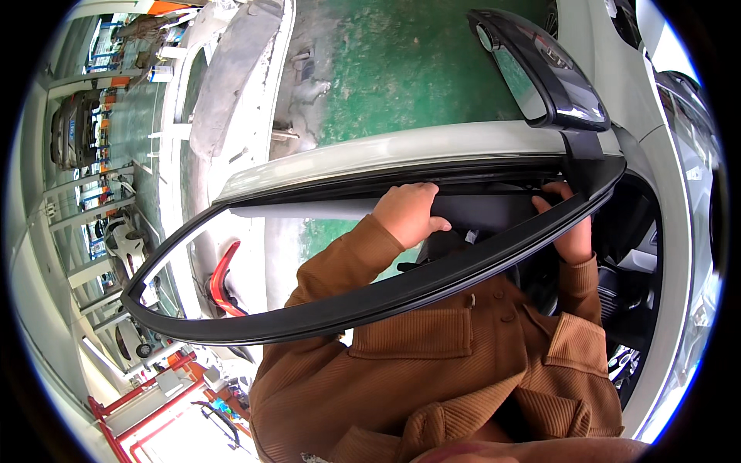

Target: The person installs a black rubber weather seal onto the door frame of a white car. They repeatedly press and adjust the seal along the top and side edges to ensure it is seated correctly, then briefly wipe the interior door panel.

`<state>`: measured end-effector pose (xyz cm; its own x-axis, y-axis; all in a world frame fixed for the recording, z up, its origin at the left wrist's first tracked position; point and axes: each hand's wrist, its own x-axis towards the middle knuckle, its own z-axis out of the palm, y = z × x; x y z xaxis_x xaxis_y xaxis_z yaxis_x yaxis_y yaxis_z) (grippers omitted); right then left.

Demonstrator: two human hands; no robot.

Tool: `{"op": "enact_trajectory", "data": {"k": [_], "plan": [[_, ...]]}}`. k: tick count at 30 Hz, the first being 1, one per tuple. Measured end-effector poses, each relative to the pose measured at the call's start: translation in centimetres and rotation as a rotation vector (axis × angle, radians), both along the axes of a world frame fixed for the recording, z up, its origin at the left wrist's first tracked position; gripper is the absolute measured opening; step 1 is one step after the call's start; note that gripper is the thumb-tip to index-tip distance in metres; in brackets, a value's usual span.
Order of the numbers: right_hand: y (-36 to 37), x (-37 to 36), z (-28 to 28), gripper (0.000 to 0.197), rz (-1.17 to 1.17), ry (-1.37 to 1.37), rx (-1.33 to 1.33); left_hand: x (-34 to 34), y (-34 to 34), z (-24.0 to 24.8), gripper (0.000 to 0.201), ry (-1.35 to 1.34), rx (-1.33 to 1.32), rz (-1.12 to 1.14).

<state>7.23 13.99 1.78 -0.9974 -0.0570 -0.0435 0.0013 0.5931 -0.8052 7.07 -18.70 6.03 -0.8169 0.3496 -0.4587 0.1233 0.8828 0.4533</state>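
Observation:
In front of me a white car door (432,142) stands open, and my arms are on either side of its black window frame (370,288). My left hand (407,216) rests over the top edge of the grey inner door panel (324,208), fingers curled over it and thumb on the near side. Farther right, near the mirror corner, my right hand (570,228) holds the same panel, thumb and a finger at its upper edge. Its other fingers are hidden behind the window frame. A black strip (494,176) runs along the window slot beyond the panel.
A black side mirror (544,73) juts out from the door's front corner. Beyond lies a green floor (386,62). A stripped white car body part (231,85) stands at the left, with a red curved part (224,279) below it. Red pipes (147,401) run at lower left.

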Motion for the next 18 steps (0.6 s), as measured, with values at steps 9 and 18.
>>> {"op": "enact_trajectory", "data": {"k": [9, 18], "plan": [[0.4, 0.9, -1.8, 0.025, 0.135, 0.189, 0.484, -1.6, -0.5, 0.6, 0.047, -0.044, -0.048, -0.019], [-7.0, 0.8, 1.6, 0.038, 0.287, 0.379, 0.241, -3.4, 0.1, 1.8, 0.035, -0.094, -0.089, -0.010]]}}
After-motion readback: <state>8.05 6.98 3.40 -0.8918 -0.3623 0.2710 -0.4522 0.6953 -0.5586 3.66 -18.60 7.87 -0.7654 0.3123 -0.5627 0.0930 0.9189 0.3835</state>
